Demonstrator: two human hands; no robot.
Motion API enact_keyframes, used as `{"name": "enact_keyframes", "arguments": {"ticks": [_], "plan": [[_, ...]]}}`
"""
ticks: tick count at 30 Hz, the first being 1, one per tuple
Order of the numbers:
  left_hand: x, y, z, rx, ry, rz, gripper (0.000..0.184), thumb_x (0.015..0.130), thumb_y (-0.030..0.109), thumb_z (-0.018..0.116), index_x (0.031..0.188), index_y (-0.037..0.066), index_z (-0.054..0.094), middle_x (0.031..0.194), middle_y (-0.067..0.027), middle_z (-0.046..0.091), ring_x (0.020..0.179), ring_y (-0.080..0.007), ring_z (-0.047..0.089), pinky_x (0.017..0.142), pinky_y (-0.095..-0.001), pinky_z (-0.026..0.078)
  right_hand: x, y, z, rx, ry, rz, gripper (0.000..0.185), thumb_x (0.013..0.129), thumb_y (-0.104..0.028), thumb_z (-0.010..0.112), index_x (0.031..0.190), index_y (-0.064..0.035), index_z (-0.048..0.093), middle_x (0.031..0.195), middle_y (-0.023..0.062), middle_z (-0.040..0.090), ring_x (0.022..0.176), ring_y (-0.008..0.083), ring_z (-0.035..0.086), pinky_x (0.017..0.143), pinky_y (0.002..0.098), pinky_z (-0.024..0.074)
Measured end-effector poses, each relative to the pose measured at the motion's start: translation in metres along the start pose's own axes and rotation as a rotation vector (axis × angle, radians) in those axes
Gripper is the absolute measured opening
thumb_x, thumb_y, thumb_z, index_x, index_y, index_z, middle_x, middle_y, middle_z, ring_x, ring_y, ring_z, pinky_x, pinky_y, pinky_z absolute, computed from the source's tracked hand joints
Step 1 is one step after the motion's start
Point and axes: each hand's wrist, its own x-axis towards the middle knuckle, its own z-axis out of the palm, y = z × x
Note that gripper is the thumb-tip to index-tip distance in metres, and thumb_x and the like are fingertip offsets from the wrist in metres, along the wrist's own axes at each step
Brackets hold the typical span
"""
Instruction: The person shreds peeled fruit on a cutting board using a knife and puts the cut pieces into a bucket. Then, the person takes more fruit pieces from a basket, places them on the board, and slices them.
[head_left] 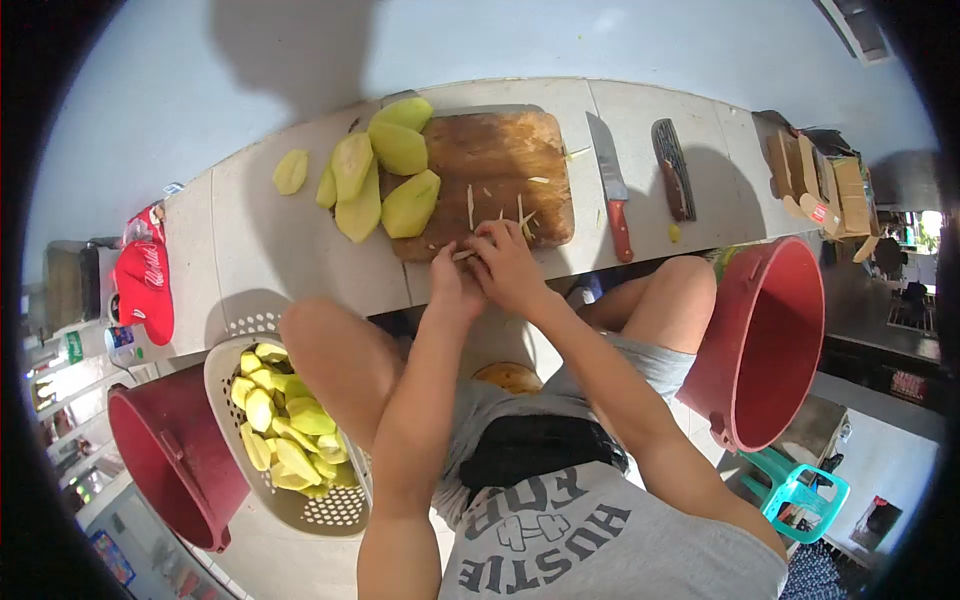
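My left hand (455, 275) and my right hand (505, 260) meet at the front edge of a wooden cutting board (490, 150). Their fingers are closed together around something small. A pale sliver (463, 255) shows at the fingertips, but most of what they hold is hidden. Thin pale strips (470, 207) lie scattered on the board just beyond my right hand. Peeled pale-green fruit halves (411, 204) rest on the board's left side and beside it on the tiled counter. One small piece (290, 172) lies apart at the far left.
Right of the board lie a red-handled knife (615, 190) and a dark-bladed knife (674, 170). A perforated basket (330, 512) of peeled pieces stands by my left leg. Red tubs (180, 460) flank both sides. A red cap (145, 285) and cardboard (850, 195) sit at the counter's ends.
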Motion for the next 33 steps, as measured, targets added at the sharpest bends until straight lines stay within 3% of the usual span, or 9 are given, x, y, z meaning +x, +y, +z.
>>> {"name": "enact_keyframes", "arguments": {"ticks": [2, 6, 8, 13, 20, 22, 26, 29, 33], "plan": [[0.004, 0.001, -0.003, -0.053, -0.026, -0.06, 0.041, 0.105, 0.032, 0.036, 0.129, 0.002, 0.05, 0.134, -0.0166, 0.054, 0.125, -0.0287, 0.053, 0.107, -0.0428, 0.046, -0.005, 0.003, 0.0, 0.071, -0.04, -0.065, 0.027, 0.084, -0.013, 0.069, 0.11, -0.0054, 0.066, 0.117, 0.0164, 0.055, 0.116, 0.0373, 0.051, 0.103, 0.0488, 0.0423], [0.002, 0.0, 0.002, 0.002, -0.081, -0.024, 0.049, 0.107, 0.037, 0.032, 0.139, 0.0, 0.042, 0.139, -0.0217, 0.05, 0.132, -0.036, 0.049, 0.114, -0.0545, 0.039, 0.004, 0.01, -0.02, 0.293, 0.001, -0.06, 0.028, 0.088, -0.017, 0.067, 0.113, -0.0046, 0.066, 0.121, 0.0166, 0.057, 0.118, 0.0376, 0.051, 0.105, 0.0484, 0.0416], [-0.002, 0.0, 0.002, 0.035, -0.09, -0.005, 0.051, 0.108, 0.036, 0.03, 0.142, -0.001, 0.038, 0.143, -0.0239, 0.047, 0.134, -0.0381, 0.047, 0.114, -0.0572, 0.039, 0.026, 0.029, -0.038, 0.106, 0.193, 0.164, 0.036, 0.092, -0.024, 0.064, 0.121, -0.0021, 0.064, 0.129, 0.0203, 0.055, 0.124, 0.0403, 0.048, 0.106, 0.0492, 0.0407], [0.002, 0.003, 0.002, 0.086, -0.175, -0.054, 0.054, 0.109, 0.038, 0.027, 0.146, -0.001, 0.033, 0.152, -0.023, 0.039, 0.137, -0.0398, 0.043, 0.111, -0.0646, 0.037, 0.04, 0.058, -0.032, -0.206, 0.177, 0.267, 0.048, 0.094, -0.027, 0.061, 0.132, 0.0017, 0.058, 0.137, 0.0272, 0.049, 0.128, 0.0445, 0.044, 0.107, 0.0504, 0.0397], [-0.005, 0.001, 0.005, 0.125, -0.144, -0.049, 0.058, 0.107, 0.048, 0.031, 0.141, 0.003, 0.044, 0.143, -0.0188, 0.05, 0.132, -0.0328, 0.051, 0.11, -0.0507, 0.043, -0.006, -0.022, 0.011, -0.03, 0.153, 0.193, 0.036, 0.093, -0.016, 0.06, 0.125, 0.0013, 0.06, 0.13, 0.0228, 0.05, 0.123, 0.0426, 0.045, 0.106, 0.0524, 0.041], [-0.021, 0.002, 0.019, 0.17, -0.024, -0.008, 0.057, 0.107, 0.05, 0.033, 0.138, 0.004, 0.047, 0.137, -0.0169, 0.055, 0.128, -0.0304, 0.054, 0.11, -0.0455, 0.044, -0.009, -0.024, 0.011, 0.017, 0.145, 0.177, 0.035, 0.092, -0.014, 0.06, 0.123, 0.0013, 0.06, 0.129, 0.0215, 0.051, 0.123, 0.0421, 0.045, 0.105, 0.0519, 0.0416], [0.002, 0.001, -0.001, 0.11, -0.111, -0.086, 0.055, 0.107, 0.049, 0.032, 0.131, 0.003, 0.05, 0.129, -0.0159, 0.058, 0.123, -0.0303, 0.057, 0.107, -0.0471, 0.047, -0.017, -0.019, 0.008, 0.166, 0.037, 0.064, 0.032, 0.092, -0.011, 0.06, 0.121, 0.0021, 0.061, 0.127, 0.0192, 0.055, 0.121, 0.0408, 0.048, 0.105, 0.0491, 0.0432], [0.018, -0.004, -0.019, 0.162, -0.16, -0.01, 0.049, 0.109, 0.046, 0.034, 0.122, 0.003, 0.054, 0.122, -0.0147, 0.06, 0.117, -0.0302, 0.059, 0.102, -0.0467, 0.05, -0.02, -0.019, 0.002, 0.225, -0.016, 0.006, 0.03, 0.091, -0.01, 0.06, 0.119, 0.0026, 0.062, 0.126, 0.0194, 0.057, 0.12, 0.0404, 0.05, 0.104, 0.0479, 0.044], [-0.006, -0.013, -0.008, 0.229, -0.054, 0.071, 0.044, 0.108, 0.041, 0.04, 0.122, 0.002, 0.055, 0.121, -0.0158, 0.062, 0.113, -0.0301, 0.062, 0.098, -0.0462, 0.053, -0.027, -0.024, -0.025, 0.262, -0.03, -0.028, 0.029, 0.091, -0.008, 0.06, 0.118, 0.0029, 0.062, 0.125, 0.0191, 0.057, 0.118, 0.0399, 0.052, 0.104, 0.0474, 0.0443]]}}
